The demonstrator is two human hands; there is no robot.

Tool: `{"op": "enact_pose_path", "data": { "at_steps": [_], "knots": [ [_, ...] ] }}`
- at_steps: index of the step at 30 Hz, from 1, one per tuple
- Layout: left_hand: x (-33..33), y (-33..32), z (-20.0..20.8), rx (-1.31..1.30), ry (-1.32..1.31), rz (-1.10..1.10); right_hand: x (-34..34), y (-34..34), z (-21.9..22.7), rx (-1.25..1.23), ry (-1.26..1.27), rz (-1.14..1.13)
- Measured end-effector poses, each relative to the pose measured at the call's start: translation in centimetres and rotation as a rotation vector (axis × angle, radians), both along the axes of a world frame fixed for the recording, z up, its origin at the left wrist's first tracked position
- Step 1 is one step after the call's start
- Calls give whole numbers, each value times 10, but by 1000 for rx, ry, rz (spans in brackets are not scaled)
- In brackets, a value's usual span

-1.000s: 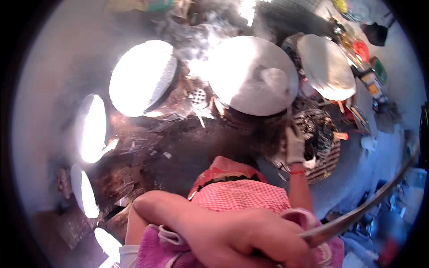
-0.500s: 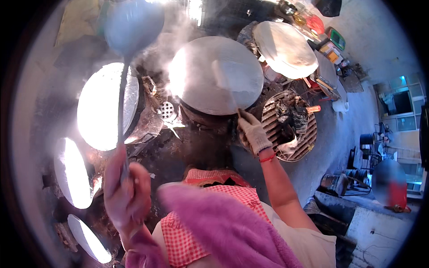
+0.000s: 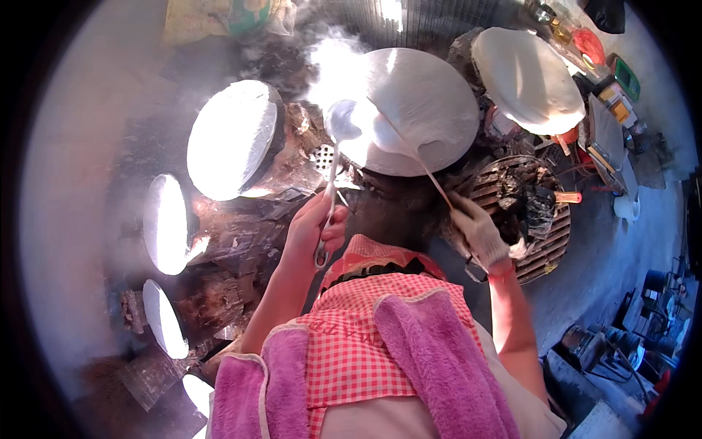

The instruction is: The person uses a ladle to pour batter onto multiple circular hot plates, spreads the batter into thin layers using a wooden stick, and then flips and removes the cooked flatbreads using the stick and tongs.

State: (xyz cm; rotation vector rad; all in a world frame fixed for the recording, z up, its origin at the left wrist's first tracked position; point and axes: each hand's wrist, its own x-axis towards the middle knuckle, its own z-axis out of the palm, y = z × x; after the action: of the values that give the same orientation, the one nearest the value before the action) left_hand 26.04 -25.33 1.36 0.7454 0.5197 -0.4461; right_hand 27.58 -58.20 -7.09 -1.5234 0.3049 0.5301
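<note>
My bare left hand (image 3: 318,228) is closed round the handle of a metal ladle (image 3: 344,123). Its bowl hangs over the left front part of a round griddle (image 3: 431,88), which is covered with a pale, wet-looking layer. In a light work glove, my right hand (image 3: 479,233) grips the thin stick of a spreader (image 3: 428,170). The stick slants up and left across the griddle; a pale blurred shape lies beside it, perhaps its blade. Steam and glare hide the griddle's left edge.
Several bright round griddles, one at the left (image 3: 234,139), curve down that side. A pale-topped round griddle (image 3: 528,80) stands at the far right. Below it, a slatted round grate (image 3: 553,252) bears charred pieces and an orange-handled tool (image 3: 568,197). A perforated disc (image 3: 322,158) lies near the ladle.
My left hand and ladle have come down and right, from the upper left to over the central griddle. The spreader still rests there in my right hand. The whole view has shifted.
</note>
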Motion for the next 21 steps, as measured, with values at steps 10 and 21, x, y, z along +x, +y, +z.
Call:
{"op": "enact_pose_path", "data": {
  "at_steps": [10, 21],
  "knots": [
    [-5, -122, 31, -4, 119, 70, 17, 30, -31, 518, 258, -24],
    [-85, -50, 28, -726, -314, 267, 27, -28, -24, -45, -17, -114]
  ]
}}
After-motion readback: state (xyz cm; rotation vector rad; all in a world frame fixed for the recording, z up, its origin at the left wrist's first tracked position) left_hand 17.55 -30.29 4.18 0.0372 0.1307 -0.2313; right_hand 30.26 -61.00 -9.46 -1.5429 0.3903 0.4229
